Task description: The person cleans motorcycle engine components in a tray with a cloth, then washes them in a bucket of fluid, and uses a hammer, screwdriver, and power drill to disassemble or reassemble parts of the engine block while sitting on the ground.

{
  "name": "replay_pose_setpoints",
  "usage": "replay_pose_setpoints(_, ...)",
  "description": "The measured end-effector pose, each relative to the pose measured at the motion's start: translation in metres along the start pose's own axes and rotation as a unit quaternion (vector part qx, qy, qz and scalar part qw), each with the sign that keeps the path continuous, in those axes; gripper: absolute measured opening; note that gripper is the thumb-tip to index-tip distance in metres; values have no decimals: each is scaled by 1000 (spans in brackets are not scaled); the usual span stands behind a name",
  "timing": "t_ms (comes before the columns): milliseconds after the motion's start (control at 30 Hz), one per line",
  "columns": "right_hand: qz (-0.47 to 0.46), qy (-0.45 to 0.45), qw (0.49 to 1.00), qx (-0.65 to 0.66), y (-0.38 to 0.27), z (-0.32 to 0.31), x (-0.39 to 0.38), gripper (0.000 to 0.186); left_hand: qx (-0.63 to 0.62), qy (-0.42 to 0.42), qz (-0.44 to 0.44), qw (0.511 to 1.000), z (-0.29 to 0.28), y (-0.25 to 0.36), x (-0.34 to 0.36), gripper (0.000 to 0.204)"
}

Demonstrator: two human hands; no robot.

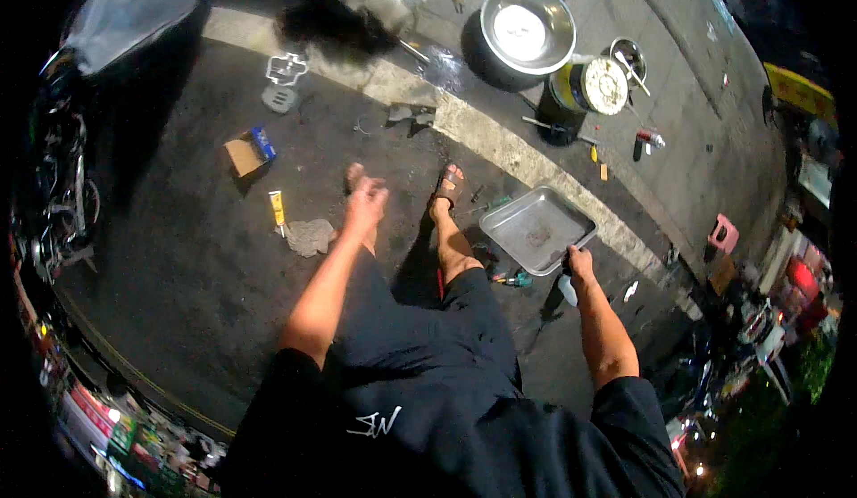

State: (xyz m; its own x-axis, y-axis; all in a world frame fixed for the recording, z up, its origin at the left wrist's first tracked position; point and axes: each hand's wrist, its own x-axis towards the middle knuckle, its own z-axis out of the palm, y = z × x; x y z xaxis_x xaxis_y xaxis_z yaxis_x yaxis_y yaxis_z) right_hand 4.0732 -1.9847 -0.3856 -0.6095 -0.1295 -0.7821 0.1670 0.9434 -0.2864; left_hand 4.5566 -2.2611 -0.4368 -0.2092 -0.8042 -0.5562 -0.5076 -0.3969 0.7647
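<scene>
Item, left: crumpled grey cloth [311, 237] on dark asphalt [161, 319]. Item: bare left hand [364, 208], loosely curled, seemingly empty. Item: shallow rectangular grey metal tray [536, 230], right of the sandalled foot [450, 186]; steadiest, I judge, if level and firmly gripped. Item: bare right hand [580, 263], closed on its near-right corner; both forearms reach forward.

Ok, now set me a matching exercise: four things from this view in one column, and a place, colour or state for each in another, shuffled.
Column one:
1. Metal tray
2. Yellow tube
3. Small box
4. Left hand

Column two:
A. Brown and blue
B. Nothing visible in its grip
C. Held at its rim by the right hand
D. On the ground beside a crumpled rag

Right pairs: 1-C, 2-D, 3-A, 4-B.
</scene>
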Motion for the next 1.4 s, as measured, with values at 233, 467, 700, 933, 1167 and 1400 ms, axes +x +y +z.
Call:
replay_pose_setpoints(233, -9, 39, 994, -100, 40, -4, 70, 20, -36, -192, -24, 980, 92, -46, -81, 24)
replay_pose_setpoints(467, -35, 65, 995, -73, 53, 91, 196, 39, 103, -173, -57, 978, -39, -55, 26, 34)
replay_pose_setpoints(700, -36, 286, 943, -164, 84, 101, 319, 31, 94, -15, 43, 995, -86, -79, 201, 36)
replay_pose_setpoints(933, -27, 383, 923, 26, 124, 117, 349, 48, 240, -99, 147, 955, -70, -38, 244, 36)
replay_pose_setpoints(1167, -35, 372, 850, 373, 235, 126, 432, 29, 98, -104, 214, 966, -18, 0, 215, 41)
replay_pose_setpoints(1400, 32, 341, 827, 447, 305, 92, 440, 25, 307, -178, 281, 892, 20, -9, 231, 39)
